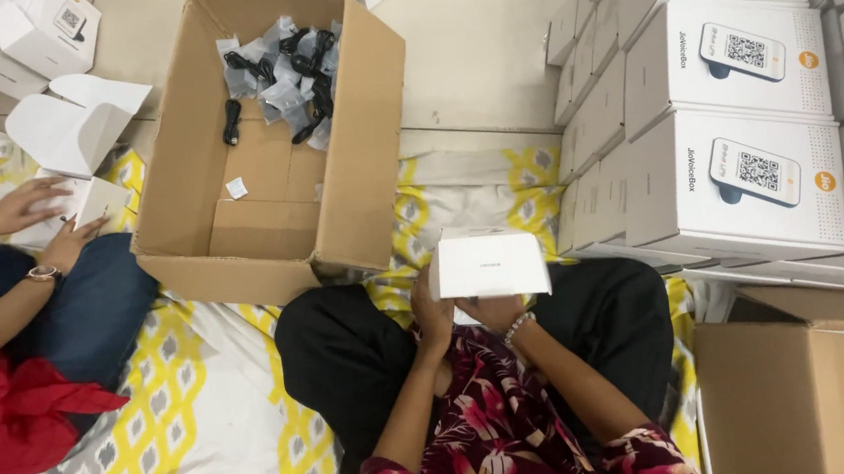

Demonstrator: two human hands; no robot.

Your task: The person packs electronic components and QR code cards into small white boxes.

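Both hands, left hand [432, 316] and right hand [493, 312], grasp a small white rectangular cardboard box [489, 265] above the lap, near an open brown cardboard carton [367, 171].

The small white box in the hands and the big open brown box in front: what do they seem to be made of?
The small white box, held by the left hand and right hand, looks like thin, smooth, matte paperboard with crisp folded edges. The big open box looks like brown corrugated cardboard: raw matte surface and thick creased flaps, though no fluting shows.
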